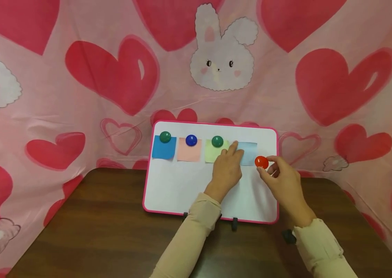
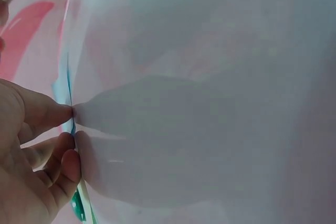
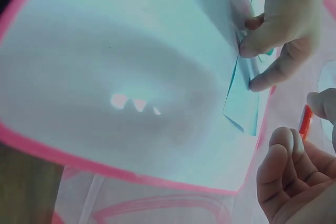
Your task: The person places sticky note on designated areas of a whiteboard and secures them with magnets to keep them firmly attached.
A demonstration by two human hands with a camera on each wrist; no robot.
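A pink-framed whiteboard (image 1: 182, 185) stands tilted on the table. It carries a blue note (image 1: 163, 148) under a green magnet (image 1: 165, 136), a pink note (image 1: 189, 151) under a blue magnet (image 1: 191, 140), and a yellow note (image 1: 213, 153) under another green magnet (image 1: 217, 141). My left hand (image 1: 230, 160) presses straight fingertips on a light blue note (image 1: 250, 153), whose lower edge lifts off the board (image 3: 242, 103). Just right of that note, my right hand (image 1: 281, 179) pinches a red magnet (image 1: 261, 162), which shows edge-on in the right wrist view (image 3: 304, 121). The left wrist view shows fingertips (image 2: 65, 114) against the board.
The dark wooden table (image 1: 95, 231) has rounded corners, and the board's black stand feet (image 1: 234, 224) rest on it. A pink cloth (image 1: 112, 77) printed with hearts and bunnies closes off the back and both sides.
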